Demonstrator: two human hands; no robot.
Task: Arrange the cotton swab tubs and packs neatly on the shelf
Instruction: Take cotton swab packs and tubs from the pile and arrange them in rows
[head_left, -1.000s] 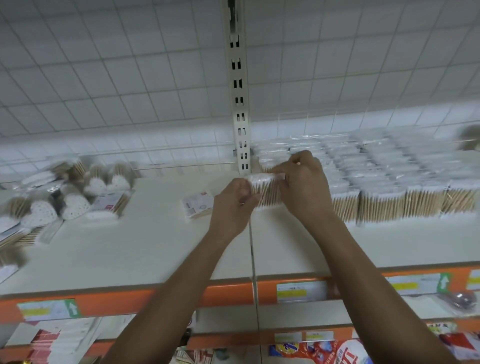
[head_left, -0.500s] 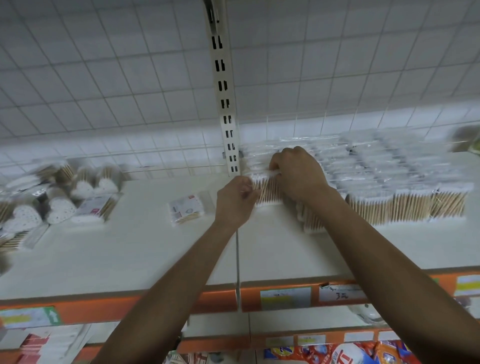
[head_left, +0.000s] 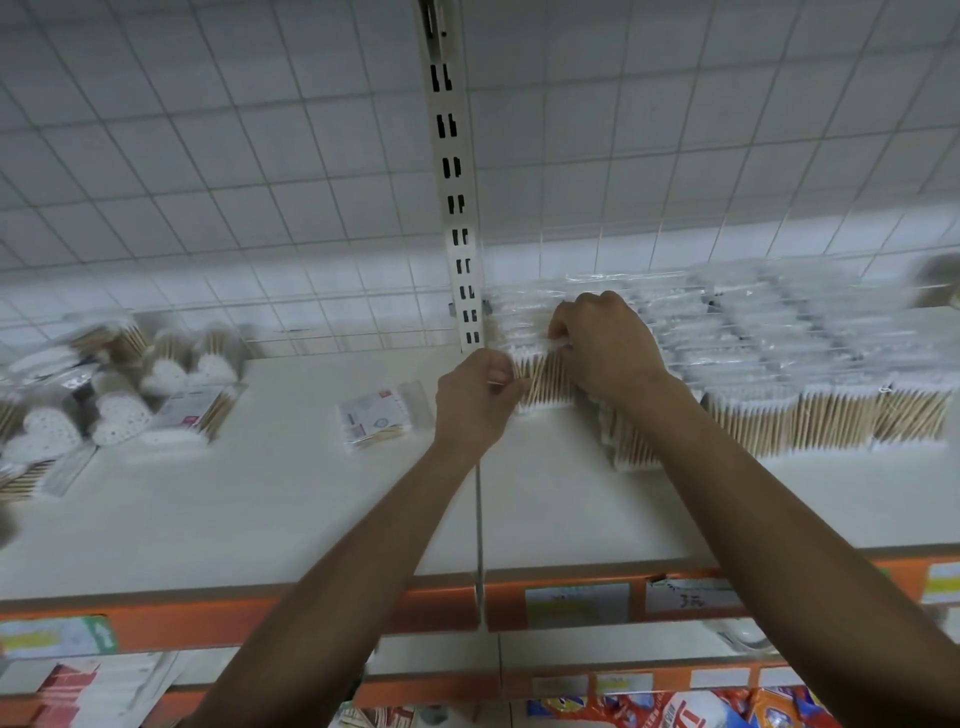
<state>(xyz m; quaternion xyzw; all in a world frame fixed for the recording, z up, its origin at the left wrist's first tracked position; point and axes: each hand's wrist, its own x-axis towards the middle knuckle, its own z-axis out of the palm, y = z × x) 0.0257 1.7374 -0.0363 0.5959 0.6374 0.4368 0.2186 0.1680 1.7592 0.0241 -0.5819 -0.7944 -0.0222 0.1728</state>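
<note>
We note a broad bare stretch of shelf (head_left: 260, 509) between the hands and the orange front edge (head_left: 234, 618), open across its whole middle. At the back edge, just right of the foot of the slotted upright post (head_left: 454, 208), the swab pack (head_left: 540, 384) stands on its long side at the left end of the rows of packs (head_left: 810, 374). The left hand (head_left: 475, 400) pinches the pack's left end with curled fingers. The right hand (head_left: 608, 348) is curled over its top edge, knuckles up, so both hands hold the one pack. The right hand covers the pack's right half, and we cannot tell whether it touches its neighbour. One pack under the right wrist (head_left: 623, 441) juts toward the front edge, out of line with the row, and the forearm hides most of it. The rows run out of view at the right edge and are blurred at the back. Toward the left end lie heart-shaped tubs (head_left: 124, 410) and loose packs in a heap, blurred and cut off by the frame. A lone flat pack (head_left: 376, 421) lies near the left hand, apart from both groups. A wire grid panel (head_left: 208, 156) closes the back. Price labels (head_left: 576, 605) on the front edge are unreadable.
</note>
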